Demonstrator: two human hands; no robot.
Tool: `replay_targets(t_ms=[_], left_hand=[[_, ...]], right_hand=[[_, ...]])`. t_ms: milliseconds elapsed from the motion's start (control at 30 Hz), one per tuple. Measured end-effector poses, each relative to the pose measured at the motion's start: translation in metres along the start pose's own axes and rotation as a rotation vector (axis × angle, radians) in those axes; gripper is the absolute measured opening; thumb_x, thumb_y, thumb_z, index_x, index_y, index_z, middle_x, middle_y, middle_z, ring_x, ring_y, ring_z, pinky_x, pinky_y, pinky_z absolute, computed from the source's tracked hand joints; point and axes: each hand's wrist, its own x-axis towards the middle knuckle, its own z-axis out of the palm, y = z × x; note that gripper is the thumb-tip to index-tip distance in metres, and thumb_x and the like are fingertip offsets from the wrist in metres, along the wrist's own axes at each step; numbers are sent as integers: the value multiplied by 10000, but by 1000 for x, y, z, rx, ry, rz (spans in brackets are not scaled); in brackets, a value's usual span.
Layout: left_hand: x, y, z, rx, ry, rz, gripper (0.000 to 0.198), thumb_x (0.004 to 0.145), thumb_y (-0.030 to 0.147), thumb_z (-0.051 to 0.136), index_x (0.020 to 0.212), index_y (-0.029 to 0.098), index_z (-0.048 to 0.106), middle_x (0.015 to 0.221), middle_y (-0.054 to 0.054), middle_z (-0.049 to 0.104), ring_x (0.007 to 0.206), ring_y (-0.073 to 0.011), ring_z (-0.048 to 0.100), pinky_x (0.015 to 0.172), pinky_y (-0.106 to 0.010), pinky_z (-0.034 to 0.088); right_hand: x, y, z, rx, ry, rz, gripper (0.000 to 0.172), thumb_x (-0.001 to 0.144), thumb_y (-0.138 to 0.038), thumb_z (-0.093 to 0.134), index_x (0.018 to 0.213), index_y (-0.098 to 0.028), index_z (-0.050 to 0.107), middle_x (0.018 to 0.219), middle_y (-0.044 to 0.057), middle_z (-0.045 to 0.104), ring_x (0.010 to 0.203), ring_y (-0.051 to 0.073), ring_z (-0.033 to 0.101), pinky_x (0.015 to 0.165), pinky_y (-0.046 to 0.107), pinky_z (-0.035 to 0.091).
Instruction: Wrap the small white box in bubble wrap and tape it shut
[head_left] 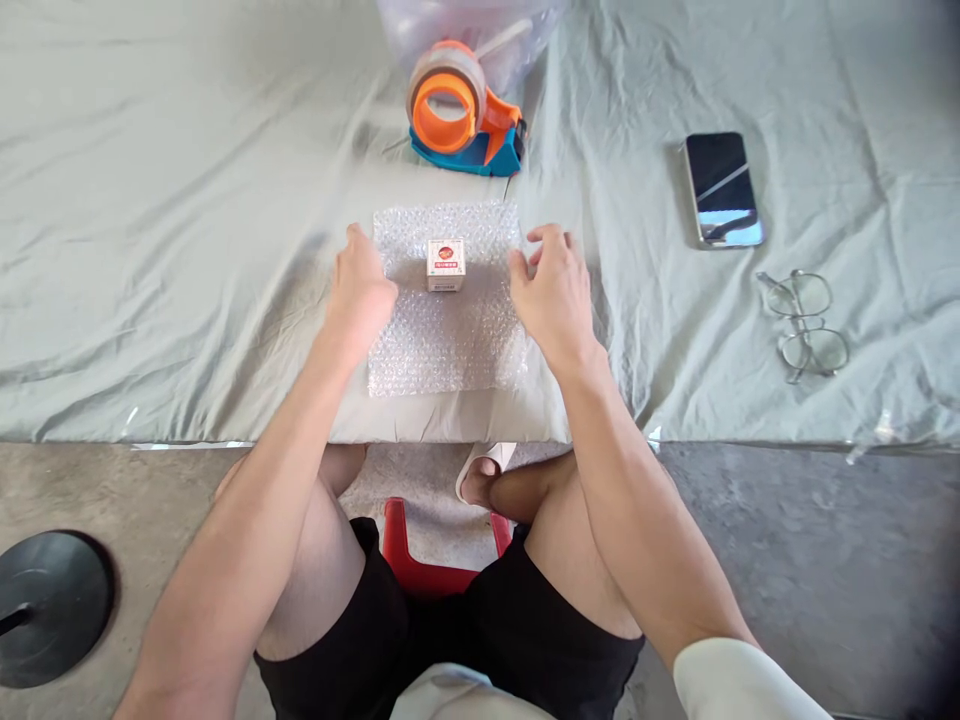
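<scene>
A small white box [446, 265] with a red oval print on its top sits on a sheet of bubble wrap [442, 345], above the sheet's middle. My left hand [361, 288] is at the left edge of the wrap, its thumb apart from the loosely bent fingers, some of which are hidden. On the opposite edge is my right hand [556, 290], thumb and fingers apart with nothing between them. Neither hand touches the box. The wrap lies flat on the grey-green cloth.
Beyond the wrap stands an orange and blue tape dispenser [469, 120], with a clear plastic bag [517, 40] behind it. To the right lie a phone [724, 190] and eyeglasses [806, 322] on the cloth-covered table [187, 250]. Below are a red stool [424, 575] and a round black base [56, 605].
</scene>
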Motion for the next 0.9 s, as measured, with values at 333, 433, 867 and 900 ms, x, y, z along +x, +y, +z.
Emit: replay_targets(t_ms=[333,433,867,900], left_hand=[[-1,1,4,-75,81,70,311,1010,251,834,922,308,540,942,-39,690,1060,-312,711,918,-454,526],[2,2,8,-49,78,75,496,1027,246,806,746,300,401,712,-12,512,844,-290,663,780,-436,451],[-9,17,9,-253,113,259,363,1071,226,730,800,307,503,875,-21,721,918,-251,710,778,-391,520],[-9,18,10,-268,117,258,350,1072,228,734,804,305,523,894,-23,742,944,-251,721,782,-385,533]], right_hand=[[0,10,17,233,-67,148,571,927,-238,887,1431,-317,632,1186,56,764,1078,314,784,1104,622,654],[5,8,7,423,-61,223,627,876,-251,936,1422,-316,635,1335,62,730,919,224,765,985,533,691],[-4,-24,-2,1037,-244,246,376,960,-502,958,1193,-308,734,1052,12,849,959,217,809,925,393,691],[-5,-27,-3,1016,-256,201,330,998,-535,920,1166,-307,752,1081,23,866,977,224,821,952,407,697]])
